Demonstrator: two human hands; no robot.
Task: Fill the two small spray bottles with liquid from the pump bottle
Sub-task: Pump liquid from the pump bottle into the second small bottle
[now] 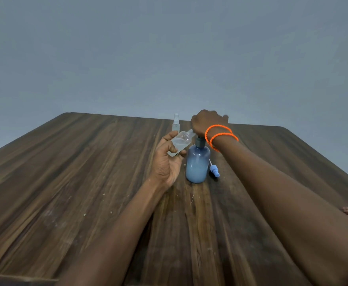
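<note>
A clear plastic spray bottle [180, 143] is gripped by the curled left hand [167, 162], tilted, neck aimed up-right at the pump bottle [197, 162]. That rounded, translucent blue bottle stands upright, its pump covered by the right hand [207, 121], whose fingers cannot be seen.

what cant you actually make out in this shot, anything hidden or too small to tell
- Pump head of the blue pump bottle: head view, covered by the right hand, so its spout and any flow are hidden.
- Right fingers: hidden behind the back of the hand.
- Mouth of the tilted small bottle held by the left hand: tucked under the right wrist.
- Far spray bottle: too small to judge its fill level.
</note>
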